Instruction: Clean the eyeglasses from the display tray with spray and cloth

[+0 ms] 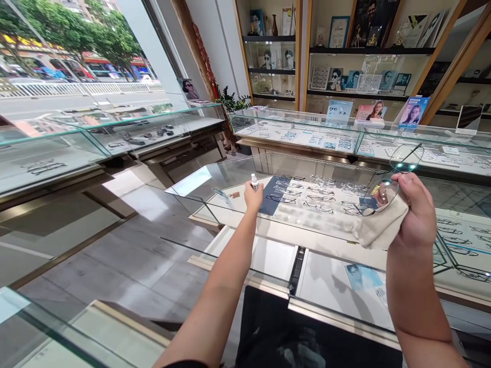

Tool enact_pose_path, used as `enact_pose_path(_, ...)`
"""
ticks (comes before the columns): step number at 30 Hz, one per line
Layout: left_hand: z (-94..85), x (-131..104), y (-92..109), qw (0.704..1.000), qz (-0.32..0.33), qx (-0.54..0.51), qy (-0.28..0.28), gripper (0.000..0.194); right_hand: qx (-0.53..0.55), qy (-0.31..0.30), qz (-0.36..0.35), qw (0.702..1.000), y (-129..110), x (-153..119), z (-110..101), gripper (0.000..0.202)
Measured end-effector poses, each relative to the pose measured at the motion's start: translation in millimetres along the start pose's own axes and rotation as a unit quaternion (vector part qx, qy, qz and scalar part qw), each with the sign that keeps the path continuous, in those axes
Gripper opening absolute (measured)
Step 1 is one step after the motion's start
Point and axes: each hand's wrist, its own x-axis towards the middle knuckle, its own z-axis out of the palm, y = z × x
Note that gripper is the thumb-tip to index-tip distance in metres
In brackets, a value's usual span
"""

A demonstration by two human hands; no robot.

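Observation:
My left hand (253, 196) is stretched out over the glass display case and closed around a small white bottle (254, 180), whose top sticks up above the fingers. On the right, my right hand (418, 209) is raised and closed on a pair of thin-rimmed glasses (407, 167) and a beige cloth (383, 225). The cloth hangs from the hand beside the lower lens. Below both hands, rows of eyeglass frames (318, 197) lie inside the case.
The glass case (307, 225) spans the middle, with open drawers (337, 286) at its near side. More cases stand at the left (57, 153) and back (299, 130). A glass corner (38, 327) juts in at lower left.

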Motion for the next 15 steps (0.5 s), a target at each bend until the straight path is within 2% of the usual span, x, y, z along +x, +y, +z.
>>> enact_pose_path(4, -3.4, -3.2, 8.3, 0.999, -0.02, -0.02, -0.015, 0.017, 0.001, 0.005, -0.009, 1.0, -2.9, -1.2, 1.3, 0.024)
enact_pose_path(7, -4.1, -9.8, 28.3, 0.996, -0.012, -0.075, -0.038, 0.016, 0.0, 0.002, -0.005, 1.0, -4.3, -1.7, 1.6, 0.024)
enact_pose_path(11, 2.2, -27.4, 72.7, 0.976, 0.016, -0.18, -0.121, 0.023, 0.001, -0.009, 0.004, 1.0, -5.3, -2.1, -0.6, 0.027)
enact_pose_path(15, 8.2, -54.9, 128.0, 0.937, 0.046, -0.26, -0.229, 0.034, 0.005, -0.042, 0.018, 0.999, -4.7, -2.5, -2.6, 0.031)
